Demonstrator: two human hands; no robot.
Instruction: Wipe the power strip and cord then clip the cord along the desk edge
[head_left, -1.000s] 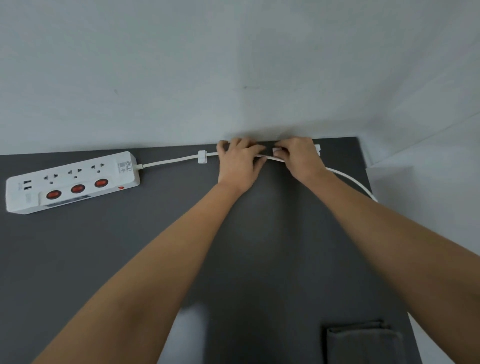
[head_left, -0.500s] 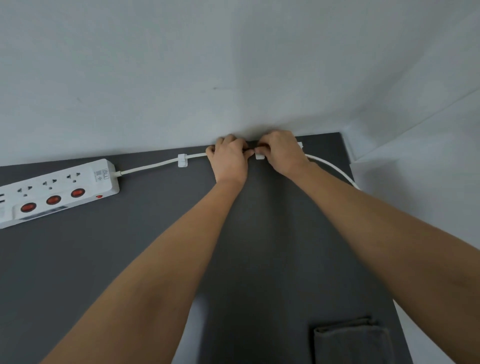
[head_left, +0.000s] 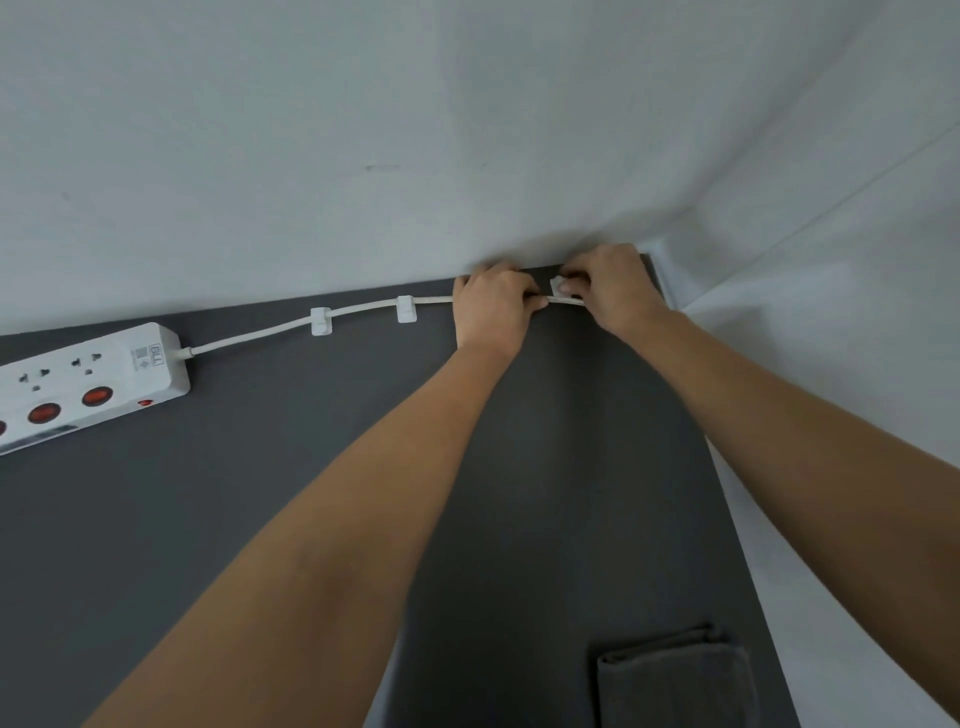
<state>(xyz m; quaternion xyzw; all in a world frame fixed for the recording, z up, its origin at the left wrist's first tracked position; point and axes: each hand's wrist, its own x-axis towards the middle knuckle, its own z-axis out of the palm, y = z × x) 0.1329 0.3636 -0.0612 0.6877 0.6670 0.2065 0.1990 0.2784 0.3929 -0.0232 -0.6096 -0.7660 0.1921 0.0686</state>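
A white power strip (head_left: 88, 384) with red switches lies at the left of the dark grey desk (head_left: 260, 493). Its white cord (head_left: 260, 332) runs right along the back edge by the wall, through one white clip (head_left: 320, 321) and a second clip (head_left: 405, 308). My left hand (head_left: 491, 306) pinches the cord just right of the second clip. My right hand (head_left: 613, 291) is closed on a third white clip (head_left: 560, 286) and the cord at the desk's far right corner. The cord past my right hand is hidden.
A folded grey cloth (head_left: 675, 680) lies at the near right of the desk. A white wall (head_left: 415, 130) runs behind the desk and another white surface (head_left: 831, 312) borders its right edge.
Both hands have shifted right along the cord to the desk corner. A second clip now shows on the cord left of my left hand. The view has panned right.
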